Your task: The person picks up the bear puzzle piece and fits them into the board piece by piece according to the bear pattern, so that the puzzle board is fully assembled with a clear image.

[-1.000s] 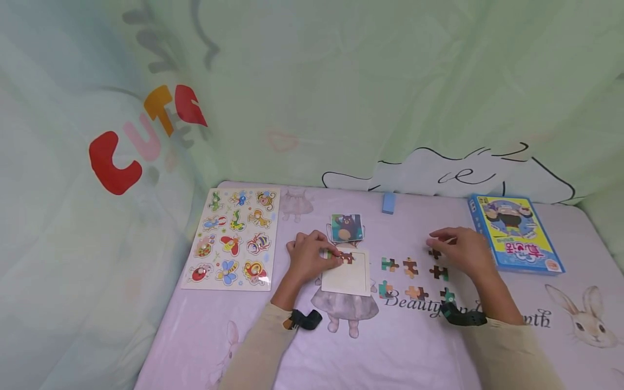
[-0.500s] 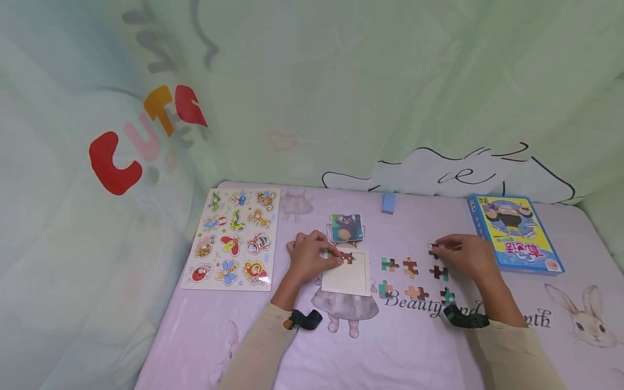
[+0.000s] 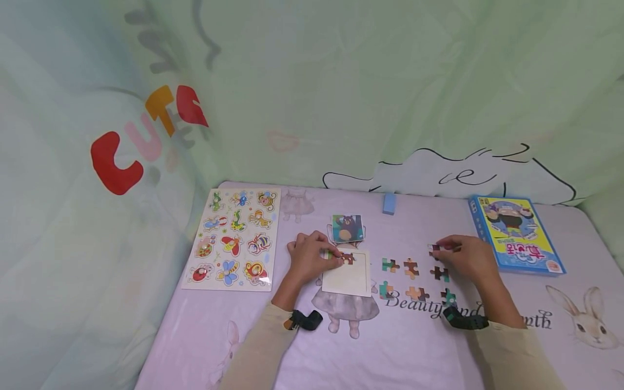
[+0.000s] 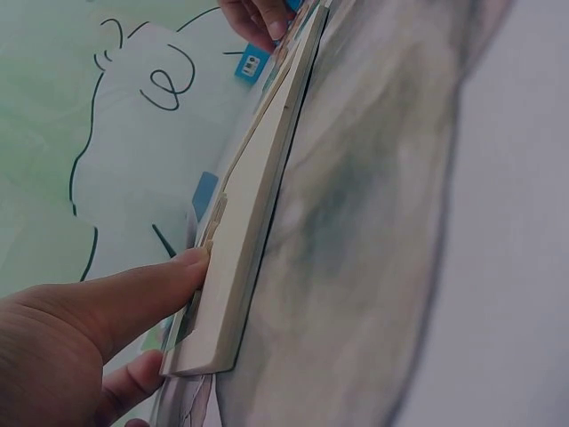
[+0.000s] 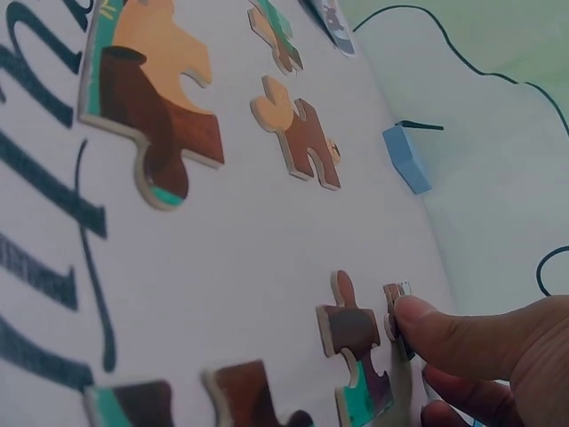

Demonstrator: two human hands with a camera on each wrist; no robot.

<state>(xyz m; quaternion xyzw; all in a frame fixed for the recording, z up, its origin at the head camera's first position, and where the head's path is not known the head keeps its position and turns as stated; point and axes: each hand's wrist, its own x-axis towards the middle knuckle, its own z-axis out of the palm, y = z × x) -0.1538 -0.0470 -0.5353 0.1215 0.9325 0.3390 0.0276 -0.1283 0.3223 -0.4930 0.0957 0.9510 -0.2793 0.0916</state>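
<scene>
My left hand lies over the upper left of a pale wooden puzzle tray, gripping it there. In the left wrist view the thumb lies against the inside by the pieces, another finger at the tray's corner. A brown bear piece sits at the tray's top, right of my thumb; what lies under the fingertips is mostly hidden. My right hand pinches a dark brown jigsaw piece between thumb and fingers, at the table surface. Several loose jigsaw pieces lie between the tray and my right hand.
A bear picture card lies just above the tray. An insect puzzle board is on the left, a blue and yellow box on the right. A small blue block lies near the back edge, before the hanging cloth.
My right hand has come down onto the top right loose piece and taken it between thumb and fingers. The left hand stays in place on the tray.
</scene>
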